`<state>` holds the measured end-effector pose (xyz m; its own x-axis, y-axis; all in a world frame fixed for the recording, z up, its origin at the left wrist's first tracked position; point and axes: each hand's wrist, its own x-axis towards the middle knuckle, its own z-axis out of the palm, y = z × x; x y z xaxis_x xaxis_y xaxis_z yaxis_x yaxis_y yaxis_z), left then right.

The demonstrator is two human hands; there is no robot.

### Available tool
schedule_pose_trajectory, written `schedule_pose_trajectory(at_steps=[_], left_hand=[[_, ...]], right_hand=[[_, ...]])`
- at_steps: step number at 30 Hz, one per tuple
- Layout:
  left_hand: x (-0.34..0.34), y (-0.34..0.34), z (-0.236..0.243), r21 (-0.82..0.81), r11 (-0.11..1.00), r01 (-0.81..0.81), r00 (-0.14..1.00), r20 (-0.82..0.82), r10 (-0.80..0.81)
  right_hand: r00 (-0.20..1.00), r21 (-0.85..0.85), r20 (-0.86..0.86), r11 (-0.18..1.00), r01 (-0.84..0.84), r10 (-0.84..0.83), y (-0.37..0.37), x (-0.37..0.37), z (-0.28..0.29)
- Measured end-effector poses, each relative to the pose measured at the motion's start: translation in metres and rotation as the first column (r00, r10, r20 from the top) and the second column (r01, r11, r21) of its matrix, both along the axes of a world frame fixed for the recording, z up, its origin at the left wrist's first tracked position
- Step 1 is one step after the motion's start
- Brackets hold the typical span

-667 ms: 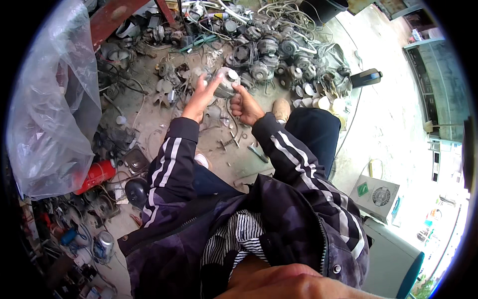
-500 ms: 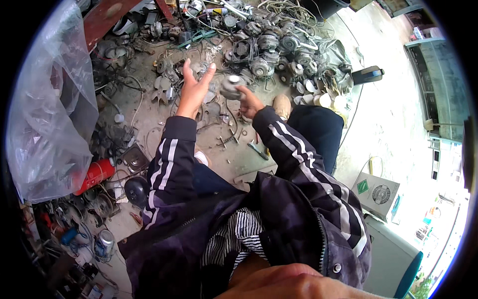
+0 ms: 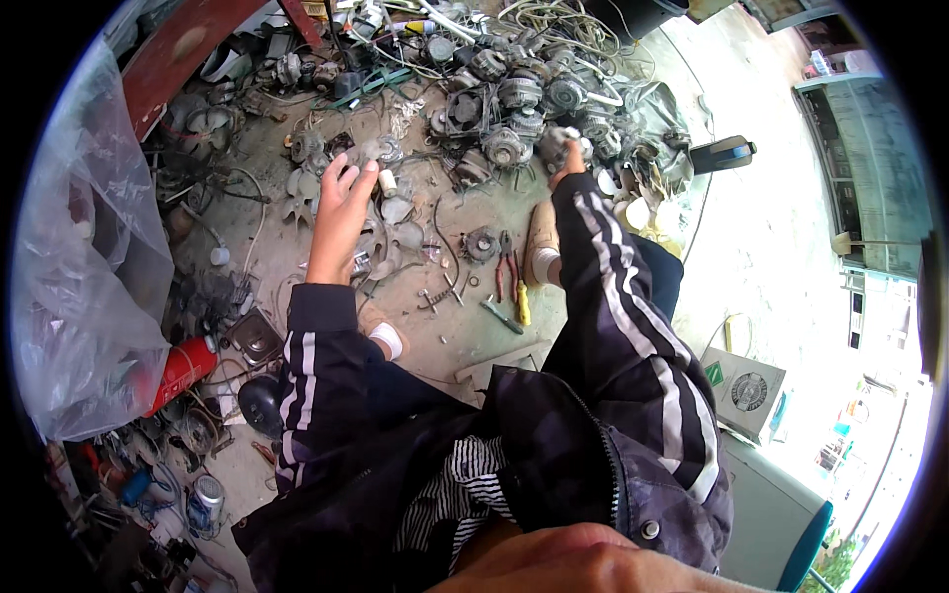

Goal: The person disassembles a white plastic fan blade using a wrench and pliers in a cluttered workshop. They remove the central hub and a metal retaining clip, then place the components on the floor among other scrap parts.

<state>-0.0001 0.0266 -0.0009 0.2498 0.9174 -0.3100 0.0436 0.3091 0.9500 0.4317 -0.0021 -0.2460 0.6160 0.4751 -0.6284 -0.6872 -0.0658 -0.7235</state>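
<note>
In the upper middle of the frame, a grey motor (image 3: 560,148) is held in the right hand (image 3: 571,166), the fingers closed about it, at the right-hand edge of a heap of dusty motors (image 3: 519,94); whether the heap is touched by it cannot be told. The left hand (image 3: 342,212) is held up left of centre with thumb and fingers spread wide, and nothing is seen to be gripped by it. Near its thumb a small white cylinder (image 3: 388,183) can be seen, with fan blades (image 3: 400,235) scattered on the floor just beyond. Around the centre of the frame, a round motor part (image 3: 481,244) is laid near a pair of red-handled pliers (image 3: 508,265), beside which a yellow handle (image 3: 524,305) is placed; a teal-handled tool (image 3: 502,316) is found just below. The heap is topped at the upper edge by tangled pale cables (image 3: 563,25). The left side is filled by a clear plastic sheet (image 3: 89,257), by which a red cylinder (image 3: 188,371) is partly covered at the lower left.
</note>
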Motion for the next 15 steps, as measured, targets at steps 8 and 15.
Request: schedule_pose_trajectory(at_steps=[8,15], left_hand=[[-0.008,0.000,0.000,-0.003,1.000,-0.012,0.997,-0.071,0.011],[0.027,0.009,-0.003,0.071,0.996,0.058,0.991,0.118,-0.066]], right_hand=[[0.995,-0.092,0.095,0.996,-0.010,0.018,0.037,0.045,0.099],[0.972,-0.096,0.224,0.994,-0.057,0.077,0.003,0.108,0.020]])
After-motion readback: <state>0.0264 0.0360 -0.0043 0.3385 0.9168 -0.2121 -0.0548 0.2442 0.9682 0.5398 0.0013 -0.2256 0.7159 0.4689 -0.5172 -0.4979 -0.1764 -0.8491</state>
